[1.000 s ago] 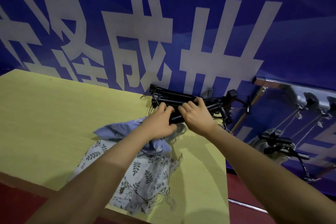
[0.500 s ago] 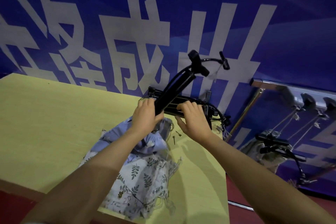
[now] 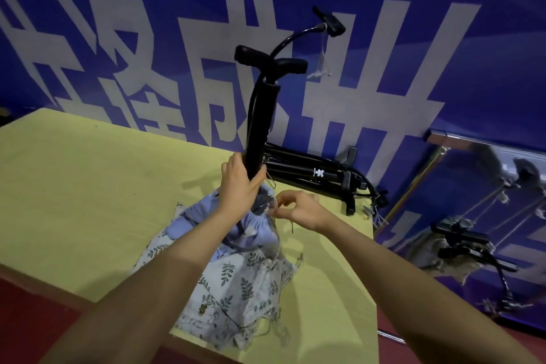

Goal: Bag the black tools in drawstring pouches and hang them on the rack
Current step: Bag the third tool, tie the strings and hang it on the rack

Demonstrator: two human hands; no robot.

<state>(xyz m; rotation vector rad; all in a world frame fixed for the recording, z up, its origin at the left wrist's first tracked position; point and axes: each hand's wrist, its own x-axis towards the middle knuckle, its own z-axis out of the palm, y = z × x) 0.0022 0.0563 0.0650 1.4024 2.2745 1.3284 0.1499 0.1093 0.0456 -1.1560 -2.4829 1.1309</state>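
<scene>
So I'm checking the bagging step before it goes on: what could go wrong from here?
The pump stands tall in the left hand; its loose hose may snag the blue pouch. The right hand only pinches the cord, so the mouth may slip shut. Pumps behind could get knocked.

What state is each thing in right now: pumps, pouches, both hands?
Held black pump: upright, T-handle up, lower end at the blue pouch's mouth.
Left hand: grips the pump's barrel.
Right hand: fingers pinch at the pouch mouth.
Blue drawstring pouch: on the table, gathered mouth open.
Leaf-print pouches: lying flat, piled under the blue one.
Other black pumps: lying on the table by the wall.
Bagged pumps: hanging by cords from the rack.
</scene>
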